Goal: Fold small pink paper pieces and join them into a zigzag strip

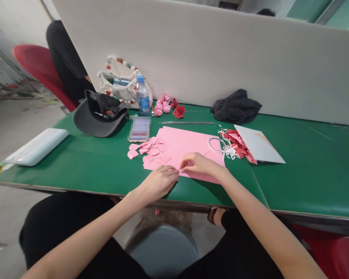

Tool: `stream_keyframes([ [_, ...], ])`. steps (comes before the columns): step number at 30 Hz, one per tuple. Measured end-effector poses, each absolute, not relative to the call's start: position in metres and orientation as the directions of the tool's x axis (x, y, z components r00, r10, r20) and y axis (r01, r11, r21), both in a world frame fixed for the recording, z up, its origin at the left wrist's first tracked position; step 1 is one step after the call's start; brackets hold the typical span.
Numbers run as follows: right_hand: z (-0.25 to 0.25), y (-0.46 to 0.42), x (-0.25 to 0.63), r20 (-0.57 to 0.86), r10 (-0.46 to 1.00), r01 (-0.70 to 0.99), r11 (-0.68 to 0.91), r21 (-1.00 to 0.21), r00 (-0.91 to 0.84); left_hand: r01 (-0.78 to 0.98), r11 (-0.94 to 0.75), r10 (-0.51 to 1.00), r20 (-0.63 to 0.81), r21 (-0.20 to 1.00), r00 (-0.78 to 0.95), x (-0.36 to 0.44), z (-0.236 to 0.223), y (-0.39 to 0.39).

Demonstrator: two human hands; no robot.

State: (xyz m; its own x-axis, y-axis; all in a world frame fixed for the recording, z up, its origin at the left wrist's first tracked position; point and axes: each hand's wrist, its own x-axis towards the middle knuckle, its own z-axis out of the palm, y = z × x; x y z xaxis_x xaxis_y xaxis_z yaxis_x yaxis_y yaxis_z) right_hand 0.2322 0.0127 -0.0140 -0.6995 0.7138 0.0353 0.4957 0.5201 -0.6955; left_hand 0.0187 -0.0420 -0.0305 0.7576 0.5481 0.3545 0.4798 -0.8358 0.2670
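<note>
My left hand [162, 180] and my right hand [198, 162] meet over the near edge of a large pink paper sheet [183, 143]. Their fingertips pinch a small piece of pink paper [180, 171] between them; the fingers partly hide it. Left of the sheet's middle lies a loose pile of pink paper pieces [152, 147]. A thin roll of tape [209, 144], seen as a pale ring, rests on the right of the sheet.
Behind are thin wires [189, 123], pink paper flowers [163, 104], a red paper flower [179, 112], a bottle [143, 97] and a phone [139, 130]. A cap [97, 118] stands left; red scraps [235, 143], a white board [258, 145] and dark cloth [237, 106] lie right.
</note>
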Motion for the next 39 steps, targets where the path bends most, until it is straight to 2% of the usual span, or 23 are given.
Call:
stream_keyframes([
  [11,-0.019,0.014,0.233,0.001,0.744,0.506,0.456,-0.733,-0.668,0.485,-0.799,0.588,0.298,0.354,0.752,0.013,-0.021,-0.037],
  [17,-0.019,0.014,0.234,0.008,0.744,0.502,0.459,-0.733,-0.668,0.47,-0.777,0.61,0.317,0.42,0.726,0.01,-0.015,-0.034],
  [22,-0.017,0.014,0.235,0.005,0.739,0.497,0.458,-0.737,-0.673,0.489,-0.661,0.73,0.338,0.569,0.594,0.004,-0.006,-0.03],
  [29,-0.009,0.011,0.236,-0.001,0.753,0.5,0.435,-0.749,-0.658,0.605,-0.498,0.861,0.272,0.622,0.429,-0.003,-0.003,-0.023],
  [39,-0.005,0.002,0.23,-0.039,0.708,0.516,0.475,-0.713,-0.705,0.612,-0.469,0.847,0.128,0.637,0.516,0.0,-0.005,-0.029],
])
